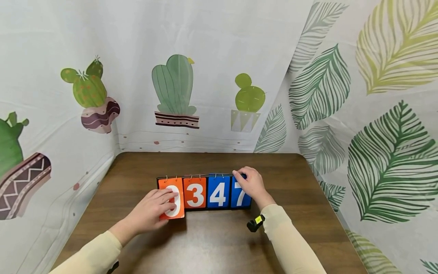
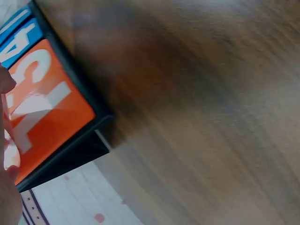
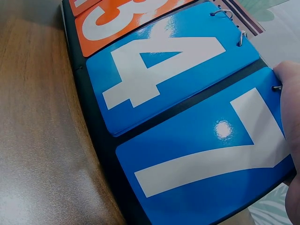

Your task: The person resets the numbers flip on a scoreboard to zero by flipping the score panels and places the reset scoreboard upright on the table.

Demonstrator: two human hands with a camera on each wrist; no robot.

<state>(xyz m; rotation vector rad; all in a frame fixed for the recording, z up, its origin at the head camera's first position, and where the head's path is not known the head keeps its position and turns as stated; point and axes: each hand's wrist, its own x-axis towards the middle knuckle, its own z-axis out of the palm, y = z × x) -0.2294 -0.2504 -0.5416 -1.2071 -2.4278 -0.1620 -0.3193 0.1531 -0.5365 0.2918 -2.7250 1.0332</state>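
Cream fabric sleeves (image 1: 291,239) reach in from seven and five o'clock. Toward six o'clock, on a brown wood-grain table (image 1: 212,243), stands a flip scoreboard (image 1: 207,194) with a black frame and ringed orange and blue number cards. At its nine o'clock end, the left hand (image 1: 154,207) pinches a glossy orange card with a white numeral (image 1: 180,205) raised off its stack, though the thumb is mostly hidden. The right hand (image 1: 251,186) grips the scoreboard's two o'clock corner, beside a blue card marked 7 (image 3: 197,159).
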